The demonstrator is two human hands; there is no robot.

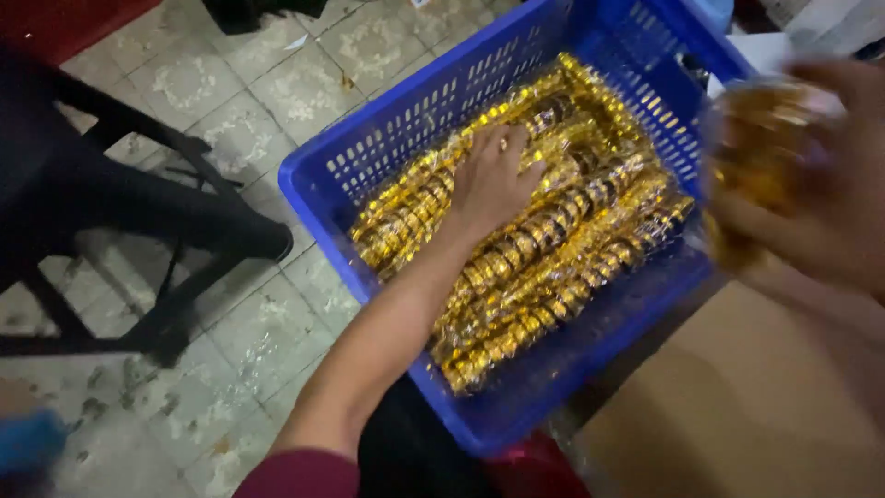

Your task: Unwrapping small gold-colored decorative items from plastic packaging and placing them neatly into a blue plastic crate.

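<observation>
Head view showed rows of gold foil-wrapped rolls (544,249) packed tight inside a blue slotted crate (406,129), filling most of it. Left hand (493,180) lay palm-down on the rolls near the crate's middle, fingers spread flat and not closed on anything; fingertips partly sank between the wraps. Right hand (811,175) was just past the crate's right rim, wrapped around a gold bundle (751,152), but motion blur smeared both, so the bundle's shape was hard to make out. Crate's near corner was hidden behind the left forearm. Below the crate's right side sat a brown cardboard surface (756,406), cut off by the frame. Left of the crate: worn floor tiles (267,92) and a dark chair frame (120,203), partly out of frame.
</observation>
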